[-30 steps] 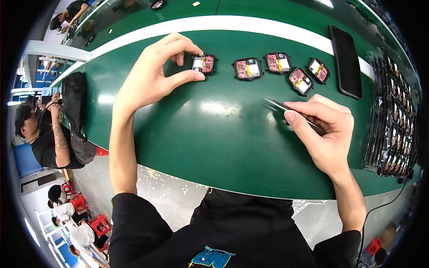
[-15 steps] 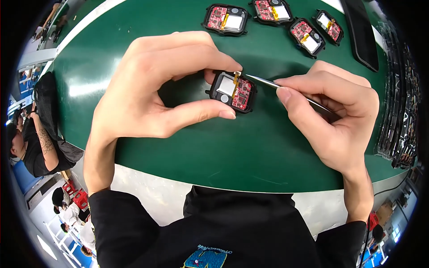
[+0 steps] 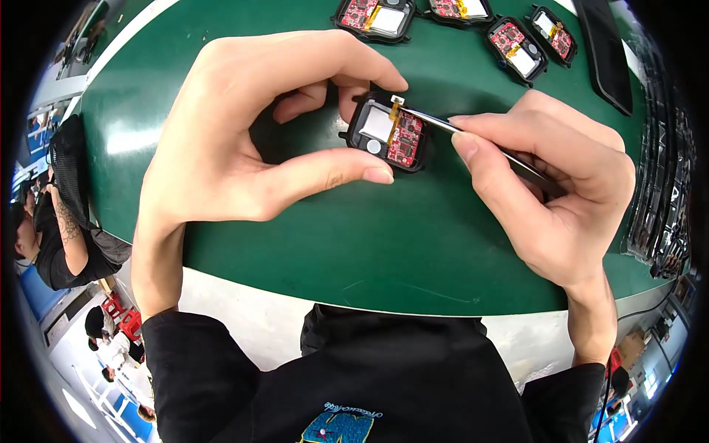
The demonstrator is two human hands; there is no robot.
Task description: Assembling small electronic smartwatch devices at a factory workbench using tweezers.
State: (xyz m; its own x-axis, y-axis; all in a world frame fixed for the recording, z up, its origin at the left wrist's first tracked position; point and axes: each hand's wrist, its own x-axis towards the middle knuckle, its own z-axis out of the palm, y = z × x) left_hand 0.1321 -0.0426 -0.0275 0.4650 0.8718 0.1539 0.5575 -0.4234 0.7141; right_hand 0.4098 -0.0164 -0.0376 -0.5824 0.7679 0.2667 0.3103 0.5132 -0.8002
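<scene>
A small black watch case (image 3: 360,142) lies open side up on the green table. Inside it are a white battery (image 3: 377,124), a red circuit board (image 3: 406,144) and a yellow flex ribbon with a small pale end piece (image 3: 397,100) at the upper rim. My left hand (image 3: 229,133) grips the case, thumb along its lower edge and fingers at its upper side; the index fingertip hovers just above the end piece. Metal tweezers (image 3: 434,122) are pinched in my right hand (image 3: 557,184), their tips at the ribbon beside that piece. Whether the tips grip it I cannot tell.
Several similar open cases, one of them a black case (image 3: 517,48), lie beyond my hands. A flat black slab (image 3: 602,63) sits at the far right, near a row of black parts in clear plastic (image 3: 657,177). A seated person (image 3: 63,244) is left of the green table (image 3: 310,258).
The tweezers' tips have come left to the ribbon from a small gap away. My left index fingertip has lifted off the end piece. The whole view has shifted slightly.
</scene>
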